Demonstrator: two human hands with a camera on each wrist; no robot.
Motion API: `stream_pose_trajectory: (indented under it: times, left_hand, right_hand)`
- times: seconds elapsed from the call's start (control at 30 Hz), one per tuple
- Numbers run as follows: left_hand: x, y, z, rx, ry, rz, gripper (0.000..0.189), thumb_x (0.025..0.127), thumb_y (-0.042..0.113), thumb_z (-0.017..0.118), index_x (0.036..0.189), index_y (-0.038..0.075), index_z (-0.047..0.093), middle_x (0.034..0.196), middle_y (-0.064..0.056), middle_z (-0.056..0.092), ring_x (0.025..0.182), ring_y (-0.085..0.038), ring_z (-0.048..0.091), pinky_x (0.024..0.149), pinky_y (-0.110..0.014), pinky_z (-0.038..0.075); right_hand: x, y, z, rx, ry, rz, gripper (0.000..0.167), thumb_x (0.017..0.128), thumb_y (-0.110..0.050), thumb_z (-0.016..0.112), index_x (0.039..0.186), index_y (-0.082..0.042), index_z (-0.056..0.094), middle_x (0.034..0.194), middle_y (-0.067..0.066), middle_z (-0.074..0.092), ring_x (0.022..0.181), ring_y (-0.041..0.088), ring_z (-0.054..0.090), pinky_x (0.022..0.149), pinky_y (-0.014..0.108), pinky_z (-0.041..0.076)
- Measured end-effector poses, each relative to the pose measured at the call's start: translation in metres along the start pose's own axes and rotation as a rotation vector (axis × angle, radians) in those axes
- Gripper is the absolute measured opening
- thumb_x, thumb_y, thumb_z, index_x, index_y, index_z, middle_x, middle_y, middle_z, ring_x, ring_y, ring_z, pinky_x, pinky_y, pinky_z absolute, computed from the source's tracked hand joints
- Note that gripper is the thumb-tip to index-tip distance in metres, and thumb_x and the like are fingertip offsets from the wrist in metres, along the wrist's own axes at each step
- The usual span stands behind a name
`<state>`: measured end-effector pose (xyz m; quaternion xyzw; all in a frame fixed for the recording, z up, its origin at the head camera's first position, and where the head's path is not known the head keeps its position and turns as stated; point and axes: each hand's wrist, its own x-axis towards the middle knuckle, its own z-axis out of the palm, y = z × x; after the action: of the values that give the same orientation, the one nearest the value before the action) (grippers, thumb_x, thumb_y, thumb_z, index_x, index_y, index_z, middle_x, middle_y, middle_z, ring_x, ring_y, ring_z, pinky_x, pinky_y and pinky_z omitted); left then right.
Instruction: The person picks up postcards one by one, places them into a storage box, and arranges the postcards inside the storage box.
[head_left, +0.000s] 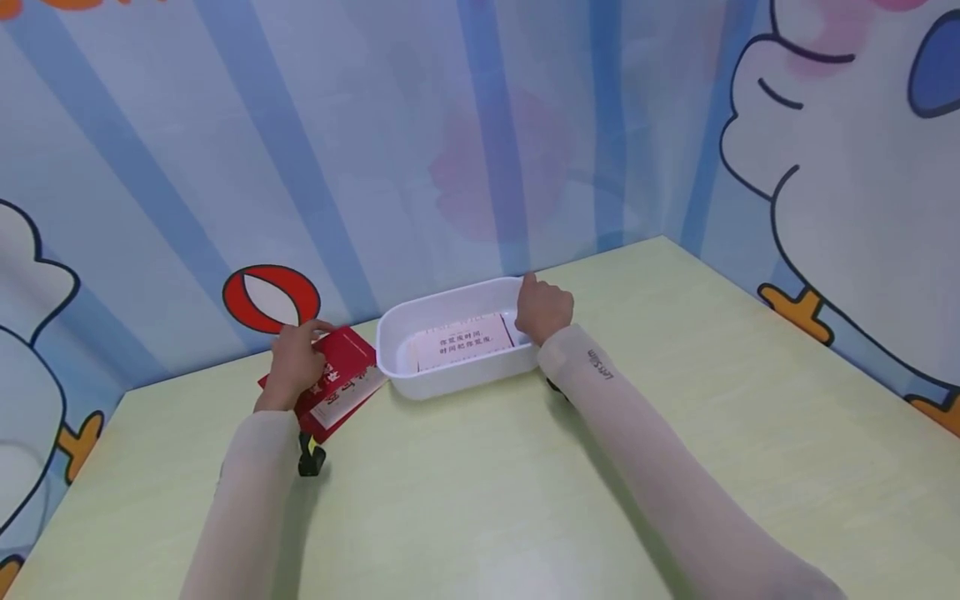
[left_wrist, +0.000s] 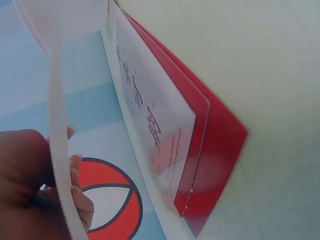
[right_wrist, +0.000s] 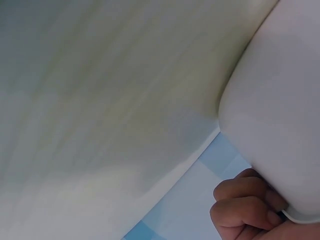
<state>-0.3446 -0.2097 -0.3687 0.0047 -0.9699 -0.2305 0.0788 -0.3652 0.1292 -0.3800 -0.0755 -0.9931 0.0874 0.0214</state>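
Observation:
My left hand (head_left: 294,362) pinches a red card (head_left: 349,350) at its left part, fingers and thumb on opposite faces. In the left wrist view that card shows nearly edge-on as a pale strip (left_wrist: 58,115). Just under and beyond it lie a white card with dark characters (left_wrist: 145,100) and red cards (left_wrist: 217,160), fanned on the table. To their right stands a white plastic basin (head_left: 465,375), with a printed pale card (head_left: 465,340) flat inside. My right hand (head_left: 544,307) grips the basin's right end, fingers curled over its rim.
The pale table (head_left: 465,492) ends at a back wall (head_left: 360,167) covered with blue stripes and cartoon figures, close behind the basin. A side wall (head_left: 847,192) rises at the right. Small black devices (head_left: 311,457) are strapped under the wrists.

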Motion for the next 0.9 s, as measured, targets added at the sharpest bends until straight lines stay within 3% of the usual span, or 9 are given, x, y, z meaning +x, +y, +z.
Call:
stream_pose_trajectory:
  times: [0.33,0.47,0.63,0.77,0.9]
  left_hand:
    - [-0.004,0.004,-0.007,-0.088,0.171,-0.098,0.054,0.088,-0.004,0.061,0.14,-0.002,0.047,0.146,-0.03,0.027,0.138,-0.044,0.026,0.101,-0.062,0.048]
    - [-0.005,0.005,-0.01,-0.122,0.202,-0.117,0.051,0.089,-0.005,0.058,0.138,-0.006,0.044,0.148,-0.03,0.023,0.138,-0.044,0.024,0.104,-0.063,0.046]
    - [-0.003,0.006,-0.01,-0.179,0.193,-0.142,0.056,0.087,-0.006,0.059,0.139,-0.006,0.037,0.149,-0.03,0.021,0.139,-0.043,0.022,0.106,-0.063,0.044]
    - [-0.001,0.009,-0.009,-0.174,0.17,-0.117,0.055,0.089,-0.004,0.058,0.138,-0.007,0.034,0.144,-0.032,0.028,0.137,-0.042,0.023,0.109,-0.059,0.04]
    - [0.0,0.017,-0.01,-0.175,0.161,-0.033,0.049,0.091,-0.004,0.056,0.135,-0.009,0.035,0.138,-0.033,0.04,0.134,-0.043,0.034,0.111,-0.058,0.031]
  right_hand:
    - [0.001,0.002,0.0,-0.005,0.002,-0.012,0.058,0.095,-0.024,0.061,0.144,-0.003,0.04,0.102,0.011,0.07,0.085,0.022,0.069,0.082,0.036,0.058]
    - [0.002,0.001,0.001,-0.008,-0.01,-0.001,0.061,0.095,-0.024,0.062,0.146,-0.003,0.038,0.103,0.011,0.071,0.086,0.022,0.069,0.083,0.036,0.058]
    - [0.004,0.0,0.002,-0.009,-0.014,0.006,0.061,0.094,-0.025,0.062,0.146,-0.004,0.038,0.105,0.011,0.071,0.088,0.023,0.069,0.086,0.037,0.057]
    - [0.005,0.0,0.003,-0.016,-0.023,0.002,0.063,0.095,-0.025,0.062,0.148,-0.004,0.036,0.106,0.011,0.071,0.088,0.023,0.069,0.087,0.038,0.057]
    - [0.006,0.001,0.002,-0.019,-0.023,-0.001,0.063,0.095,-0.025,0.062,0.148,-0.004,0.036,0.107,0.011,0.071,0.089,0.023,0.069,0.088,0.038,0.057]
